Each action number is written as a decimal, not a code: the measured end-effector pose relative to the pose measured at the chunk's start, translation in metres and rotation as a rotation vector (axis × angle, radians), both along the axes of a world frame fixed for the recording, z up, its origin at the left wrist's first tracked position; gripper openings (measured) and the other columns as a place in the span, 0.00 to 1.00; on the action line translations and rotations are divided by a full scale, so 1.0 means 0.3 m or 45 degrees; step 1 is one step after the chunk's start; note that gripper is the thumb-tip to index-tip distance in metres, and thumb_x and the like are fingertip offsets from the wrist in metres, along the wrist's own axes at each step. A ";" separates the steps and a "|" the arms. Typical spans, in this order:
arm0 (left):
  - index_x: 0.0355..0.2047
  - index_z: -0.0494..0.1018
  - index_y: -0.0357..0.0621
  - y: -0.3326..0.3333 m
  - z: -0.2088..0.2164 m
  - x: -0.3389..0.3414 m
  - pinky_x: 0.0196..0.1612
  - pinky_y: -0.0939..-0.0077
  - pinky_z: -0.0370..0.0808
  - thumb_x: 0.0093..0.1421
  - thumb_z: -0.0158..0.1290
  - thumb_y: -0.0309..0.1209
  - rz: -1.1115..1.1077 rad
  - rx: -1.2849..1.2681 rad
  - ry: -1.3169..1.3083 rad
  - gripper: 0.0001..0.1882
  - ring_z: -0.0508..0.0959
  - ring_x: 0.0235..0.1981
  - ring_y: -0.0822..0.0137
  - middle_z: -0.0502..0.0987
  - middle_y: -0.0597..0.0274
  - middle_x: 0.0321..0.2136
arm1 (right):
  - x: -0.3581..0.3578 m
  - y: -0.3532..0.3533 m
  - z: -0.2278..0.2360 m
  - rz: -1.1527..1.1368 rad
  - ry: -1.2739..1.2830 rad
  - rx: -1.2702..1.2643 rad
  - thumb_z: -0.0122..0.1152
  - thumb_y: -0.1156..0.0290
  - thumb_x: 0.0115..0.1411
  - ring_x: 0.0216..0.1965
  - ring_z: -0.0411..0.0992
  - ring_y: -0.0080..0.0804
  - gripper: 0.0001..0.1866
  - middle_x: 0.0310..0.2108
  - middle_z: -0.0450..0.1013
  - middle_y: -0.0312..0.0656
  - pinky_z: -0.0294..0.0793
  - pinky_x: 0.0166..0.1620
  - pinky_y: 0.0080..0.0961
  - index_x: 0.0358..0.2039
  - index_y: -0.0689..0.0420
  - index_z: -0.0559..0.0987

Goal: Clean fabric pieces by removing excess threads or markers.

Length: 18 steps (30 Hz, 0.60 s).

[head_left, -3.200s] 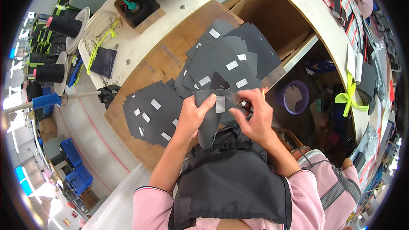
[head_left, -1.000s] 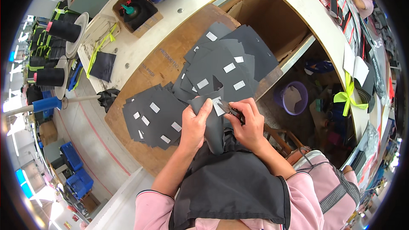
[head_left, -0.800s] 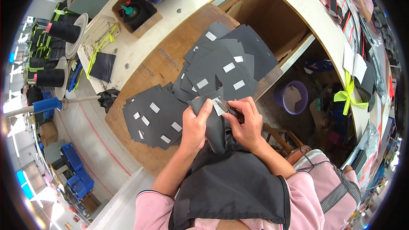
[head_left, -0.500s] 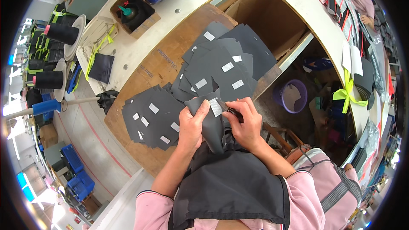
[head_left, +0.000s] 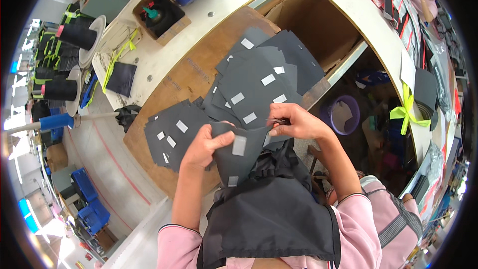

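Though dark grey, a pale-patched panel (head_left: 230,163).

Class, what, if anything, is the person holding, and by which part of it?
The left grip holds the dark grey sheet by its upper left edge; the right grip apparently pinches its upper right edge and a small dark tool, held part hidden.

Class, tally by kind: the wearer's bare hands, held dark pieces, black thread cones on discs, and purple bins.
Left hand and right hand: 2
Held dark piece: 1
Black thread cones: 2
Purple bin: 1
Total: 6
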State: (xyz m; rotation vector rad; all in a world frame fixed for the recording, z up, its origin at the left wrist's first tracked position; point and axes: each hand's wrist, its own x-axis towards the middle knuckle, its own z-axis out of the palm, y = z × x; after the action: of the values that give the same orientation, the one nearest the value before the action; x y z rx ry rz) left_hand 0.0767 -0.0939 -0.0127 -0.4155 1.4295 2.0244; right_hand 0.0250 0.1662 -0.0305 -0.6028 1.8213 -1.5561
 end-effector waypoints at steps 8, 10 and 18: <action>0.53 0.66 0.48 0.064 -0.060 -0.048 0.62 0.51 0.43 0.53 0.56 0.38 -0.448 -1.190 1.237 0.27 0.57 0.61 0.52 0.68 0.54 0.53 | 0.043 -0.081 -0.091 -0.188 -0.171 -0.061 0.63 0.72 0.52 0.31 0.62 0.20 0.08 0.27 0.66 0.30 0.62 0.34 0.19 0.27 0.62 0.74; 0.47 0.71 0.45 0.052 -0.100 -0.051 0.61 0.53 0.48 0.57 0.53 0.39 -0.698 -0.937 1.033 0.20 0.61 0.59 0.59 0.74 0.55 0.45 | 0.034 -0.091 -0.055 -0.208 -0.426 -0.136 0.59 0.70 0.56 0.29 0.59 0.13 0.08 0.23 0.64 0.27 0.60 0.33 0.15 0.29 0.62 0.74; 0.38 0.74 0.37 0.083 -0.058 -0.029 0.32 0.84 0.71 0.60 0.51 0.31 -0.068 -0.054 0.022 0.10 0.73 0.28 0.80 0.75 0.69 0.28 | 0.172 -0.161 0.024 -1.020 0.469 0.449 0.61 0.71 0.53 0.27 0.71 0.33 0.10 0.34 0.68 0.42 0.71 0.31 0.27 0.37 0.56 0.75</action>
State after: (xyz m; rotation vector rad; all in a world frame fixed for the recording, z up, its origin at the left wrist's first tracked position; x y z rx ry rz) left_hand 0.0679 -0.0690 -0.0301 -0.3745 1.4806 1.9628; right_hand 0.0767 0.1179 -0.0232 0.0448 2.7615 -1.5827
